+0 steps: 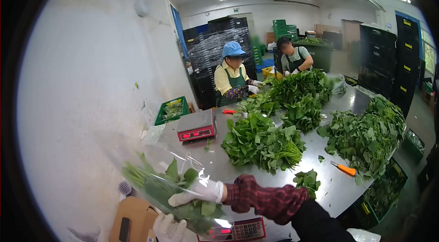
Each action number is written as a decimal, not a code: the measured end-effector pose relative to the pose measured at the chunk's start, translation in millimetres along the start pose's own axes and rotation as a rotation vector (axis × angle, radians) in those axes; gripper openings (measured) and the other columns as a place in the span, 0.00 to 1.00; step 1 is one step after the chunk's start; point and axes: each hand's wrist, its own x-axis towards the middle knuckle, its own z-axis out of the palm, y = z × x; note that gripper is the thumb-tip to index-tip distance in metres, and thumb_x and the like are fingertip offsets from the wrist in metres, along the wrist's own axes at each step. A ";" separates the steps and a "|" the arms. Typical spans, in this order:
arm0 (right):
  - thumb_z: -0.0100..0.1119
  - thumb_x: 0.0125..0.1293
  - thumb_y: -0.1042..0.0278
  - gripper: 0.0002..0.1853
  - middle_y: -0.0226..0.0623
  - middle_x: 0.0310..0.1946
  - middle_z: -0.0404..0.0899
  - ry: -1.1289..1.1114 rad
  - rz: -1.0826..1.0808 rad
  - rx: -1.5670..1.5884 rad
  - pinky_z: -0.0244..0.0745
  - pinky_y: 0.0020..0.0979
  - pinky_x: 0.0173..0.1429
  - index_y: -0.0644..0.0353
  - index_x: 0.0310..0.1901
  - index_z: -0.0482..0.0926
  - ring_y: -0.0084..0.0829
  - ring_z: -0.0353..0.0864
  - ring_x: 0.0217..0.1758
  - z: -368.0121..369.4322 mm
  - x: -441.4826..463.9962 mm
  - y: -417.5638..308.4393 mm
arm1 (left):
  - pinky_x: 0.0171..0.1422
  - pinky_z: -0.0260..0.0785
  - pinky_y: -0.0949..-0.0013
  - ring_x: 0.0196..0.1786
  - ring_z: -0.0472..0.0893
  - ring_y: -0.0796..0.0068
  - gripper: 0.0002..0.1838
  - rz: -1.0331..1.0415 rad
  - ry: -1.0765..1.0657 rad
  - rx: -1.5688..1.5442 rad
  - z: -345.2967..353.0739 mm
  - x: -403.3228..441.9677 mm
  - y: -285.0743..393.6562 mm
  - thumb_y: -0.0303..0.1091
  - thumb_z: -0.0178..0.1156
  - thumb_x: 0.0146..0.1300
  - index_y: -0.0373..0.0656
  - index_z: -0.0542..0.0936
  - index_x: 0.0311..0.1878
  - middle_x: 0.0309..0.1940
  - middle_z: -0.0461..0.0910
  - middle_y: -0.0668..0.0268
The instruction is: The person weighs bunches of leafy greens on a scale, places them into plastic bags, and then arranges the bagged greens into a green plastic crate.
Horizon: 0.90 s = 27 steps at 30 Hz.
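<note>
A clear plastic bag (160,182) with a bunch of leafy greens (171,175) inside it is tilted at the lower left, stems toward the upper left. My right hand (196,192), in a white glove with a red checked sleeve, is closed around the greens; the bag's film partly covers it. At the bag's lower edge is my left hand (169,227), also gloved, its fingers curled against the plastic and partly cut off by the frame. Below the bag a red digital scale (249,229) shows lit digits and a keypad.
Piles of greens (263,143) lie on the metal table (329,182), with an orange-handled knife (344,168) at the right. Another scale (196,125) stands at the left edge. A cardboard box (125,221) sits lower left. Two people (233,77) work across the table.
</note>
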 end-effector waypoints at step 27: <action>0.36 0.66 0.37 0.32 0.49 0.48 0.77 -0.500 0.678 -1.436 0.65 0.41 0.61 0.54 0.59 0.71 0.48 0.76 0.52 118.9 151.8 75.7 | 0.36 0.67 0.73 0.31 0.74 0.72 0.11 -0.596 0.020 -0.405 -96.0 -123.3 -192.8 0.15 0.63 0.45 0.40 0.77 0.32 0.29 0.75 0.63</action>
